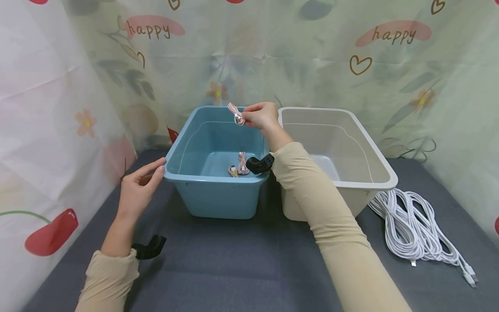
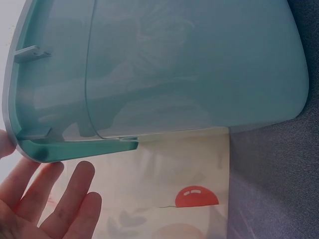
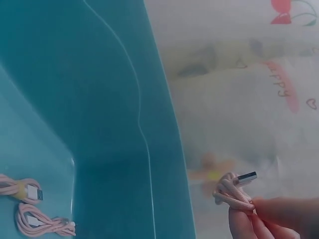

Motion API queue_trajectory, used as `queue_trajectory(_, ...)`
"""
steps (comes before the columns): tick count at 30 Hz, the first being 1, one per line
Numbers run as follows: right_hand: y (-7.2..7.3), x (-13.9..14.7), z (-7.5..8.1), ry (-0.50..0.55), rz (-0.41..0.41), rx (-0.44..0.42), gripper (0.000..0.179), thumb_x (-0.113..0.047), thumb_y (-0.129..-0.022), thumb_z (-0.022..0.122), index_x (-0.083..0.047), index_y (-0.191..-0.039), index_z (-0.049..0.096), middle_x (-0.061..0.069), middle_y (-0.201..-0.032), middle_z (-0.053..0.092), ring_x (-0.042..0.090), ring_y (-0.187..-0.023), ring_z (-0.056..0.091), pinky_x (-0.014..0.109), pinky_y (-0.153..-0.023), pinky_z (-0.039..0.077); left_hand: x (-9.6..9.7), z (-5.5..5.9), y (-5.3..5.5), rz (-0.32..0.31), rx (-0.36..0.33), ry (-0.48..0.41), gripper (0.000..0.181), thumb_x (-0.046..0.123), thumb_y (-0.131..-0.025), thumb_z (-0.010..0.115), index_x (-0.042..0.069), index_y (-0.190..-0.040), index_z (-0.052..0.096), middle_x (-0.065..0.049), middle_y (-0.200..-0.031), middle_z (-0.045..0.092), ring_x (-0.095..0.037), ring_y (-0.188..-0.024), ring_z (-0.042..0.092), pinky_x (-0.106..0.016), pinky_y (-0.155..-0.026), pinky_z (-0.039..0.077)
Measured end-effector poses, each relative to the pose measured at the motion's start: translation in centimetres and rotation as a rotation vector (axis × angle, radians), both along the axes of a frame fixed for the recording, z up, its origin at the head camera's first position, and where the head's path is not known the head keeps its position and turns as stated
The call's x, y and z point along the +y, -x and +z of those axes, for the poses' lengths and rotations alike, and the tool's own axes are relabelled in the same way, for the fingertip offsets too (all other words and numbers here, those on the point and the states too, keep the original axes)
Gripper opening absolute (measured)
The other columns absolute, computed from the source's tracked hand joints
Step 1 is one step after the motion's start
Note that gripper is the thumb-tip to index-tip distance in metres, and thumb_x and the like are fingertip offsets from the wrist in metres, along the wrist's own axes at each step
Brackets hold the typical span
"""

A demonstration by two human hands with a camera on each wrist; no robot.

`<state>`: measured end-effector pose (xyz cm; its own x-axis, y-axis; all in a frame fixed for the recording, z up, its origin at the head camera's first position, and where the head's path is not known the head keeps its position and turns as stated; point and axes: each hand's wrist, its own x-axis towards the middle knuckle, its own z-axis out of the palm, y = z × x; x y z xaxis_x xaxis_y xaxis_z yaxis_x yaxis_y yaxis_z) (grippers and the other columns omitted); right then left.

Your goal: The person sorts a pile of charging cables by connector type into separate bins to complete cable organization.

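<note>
In the head view my right hand (image 1: 262, 117) is raised over the back of a blue plastic bin (image 1: 218, 178), pinching a coiled pink USB cable (image 1: 236, 115). Its metal plug sticks out of the bundle in the right wrist view, where fingertips and thumb (image 3: 269, 214) grip the coil. Two more coiled pink cables (image 3: 44, 221) lie on the bin floor, one with a yellowish band. At the bin's front left corner, my left hand (image 1: 139, 186) pinches the rim between thumb and index finger; its other fingers (image 2: 82, 184) hang loose below the rim.
A beige bin (image 1: 339, 183) stands right of the blue one, partly behind my right forearm. Beside it lies a thick bundle of white cables (image 1: 413, 229) on the dark grey cloth (image 1: 234, 264). A patterned curtain (image 1: 265, 52) hangs close behind both bins.
</note>
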<state>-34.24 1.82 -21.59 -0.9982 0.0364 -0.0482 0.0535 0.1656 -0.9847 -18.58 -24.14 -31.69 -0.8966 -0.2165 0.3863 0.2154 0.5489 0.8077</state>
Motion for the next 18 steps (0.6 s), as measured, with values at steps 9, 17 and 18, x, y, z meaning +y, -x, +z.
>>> queue_trajectory(9, 0.7, -0.7, -0.5, -0.06, 0.004, -0.035, 0.023, -0.006, -0.086, 0.064, 0.0, -0.108, 0.067, 0.017, -0.111, 0.066, 0.01, -0.065, 0.059, 0.027, -0.08, 0.057, -0.1, -0.2, 0.1, 0.006, -0.004, 0.003, 0.038, 0.033, -0.092, 0.057, 0.019, -0.128, 0.059, -0.006, -0.132, 0.058, 0.017, -0.084, 0.058, -0.005, -0.072, 0.045)
queue_trajectory(17, 1.5, -1.2, -0.8, -0.097, -0.016, -0.094, 0.025, -0.002, -0.084, 0.065, 0.0, -0.109, 0.067, 0.015, -0.113, 0.065, 0.01, -0.057, 0.057, 0.028, -0.081, 0.056, -0.2, -0.2, 0.2, 0.007, -0.002, 0.003, 0.038, 0.033, -0.092, 0.057, 0.02, -0.128, 0.059, -0.005, -0.131, 0.058, 0.016, -0.083, 0.058, -0.006, -0.071, 0.045)
queue_trajectory(18, 1.6, -1.3, -0.8, -0.096, -0.02, -0.097, 0.024, -0.002, -0.084, 0.065, 0.0, -0.108, 0.067, 0.016, -0.112, 0.065, 0.01, -0.057, 0.057, 0.029, -0.082, 0.056, -0.2, -0.2, 0.2, 0.006, -0.001, 0.001, 0.038, 0.033, -0.092, 0.057, 0.02, -0.128, 0.059, -0.005, -0.131, 0.058, 0.016, -0.083, 0.058, -0.006, -0.071, 0.045)
